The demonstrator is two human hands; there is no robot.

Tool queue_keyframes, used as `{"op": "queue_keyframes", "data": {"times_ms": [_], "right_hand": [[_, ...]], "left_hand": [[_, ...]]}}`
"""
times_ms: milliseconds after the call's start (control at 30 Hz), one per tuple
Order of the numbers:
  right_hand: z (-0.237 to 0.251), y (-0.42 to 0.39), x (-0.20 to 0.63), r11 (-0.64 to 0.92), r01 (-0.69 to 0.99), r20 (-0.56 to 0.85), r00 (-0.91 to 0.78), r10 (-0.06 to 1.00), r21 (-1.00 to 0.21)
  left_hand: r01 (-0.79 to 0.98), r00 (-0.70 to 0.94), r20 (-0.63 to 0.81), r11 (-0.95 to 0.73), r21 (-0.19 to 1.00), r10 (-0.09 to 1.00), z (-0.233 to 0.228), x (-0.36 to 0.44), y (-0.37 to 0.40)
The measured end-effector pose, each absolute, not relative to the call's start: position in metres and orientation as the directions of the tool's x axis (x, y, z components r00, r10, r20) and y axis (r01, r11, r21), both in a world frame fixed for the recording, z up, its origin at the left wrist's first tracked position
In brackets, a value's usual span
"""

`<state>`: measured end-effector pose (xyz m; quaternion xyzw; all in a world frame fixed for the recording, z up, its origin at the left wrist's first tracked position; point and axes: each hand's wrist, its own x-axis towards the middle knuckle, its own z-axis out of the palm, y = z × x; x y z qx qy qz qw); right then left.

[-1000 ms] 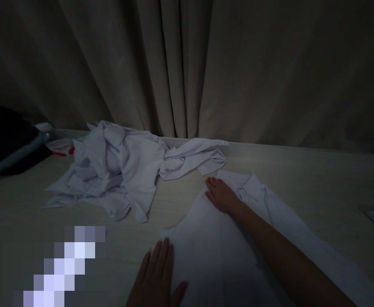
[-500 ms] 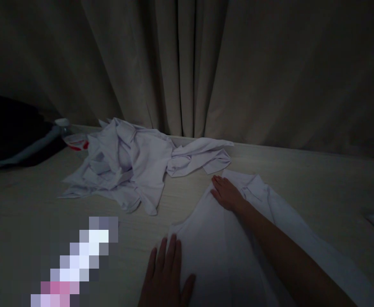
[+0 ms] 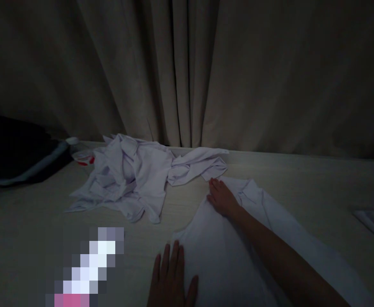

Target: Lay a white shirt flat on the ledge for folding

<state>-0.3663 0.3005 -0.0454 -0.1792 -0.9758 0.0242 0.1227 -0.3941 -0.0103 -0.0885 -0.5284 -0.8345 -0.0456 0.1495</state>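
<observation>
dim curtains are hanging behind the worktop (image 3: 302, 179). both hands are lying flat, fingers spread, gripping nothing, on the white shirt (image 3: 225, 260): right hand (image 3: 220, 197) pressing near its collar, left hand (image 3: 170, 279) at the near-left edge, its length running diagonally.

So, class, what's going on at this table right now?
A person has a white shirt spread flat on the table and presses on it with both hands. The left hand lies open on its near left edge; the right hand lies flat farther up, by the collar. A crumpled pile of white clothes sits beyond to the left, in front of a curtain. The light is dim.
</observation>
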Motion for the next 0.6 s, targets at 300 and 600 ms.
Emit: {"op": "queue_keyframes", "data": {"times_ms": [300, 600], "right_hand": [[-0.047, 0.267, -0.380, 0.901, 0.363, 0.112, -0.911, 0.396, -0.238], [-0.020, 0.268, -0.222, 0.769, 0.580, 0.244, -0.732, 0.637, -0.268]], "left_hand": [[0.899, -0.408, 0.282, 0.435, -0.038, 0.868, -0.098, -0.404, -0.007], [0.879, -0.464, 0.241, 0.477, 0.006, 0.852, -0.084, -0.398, -0.005]]}}
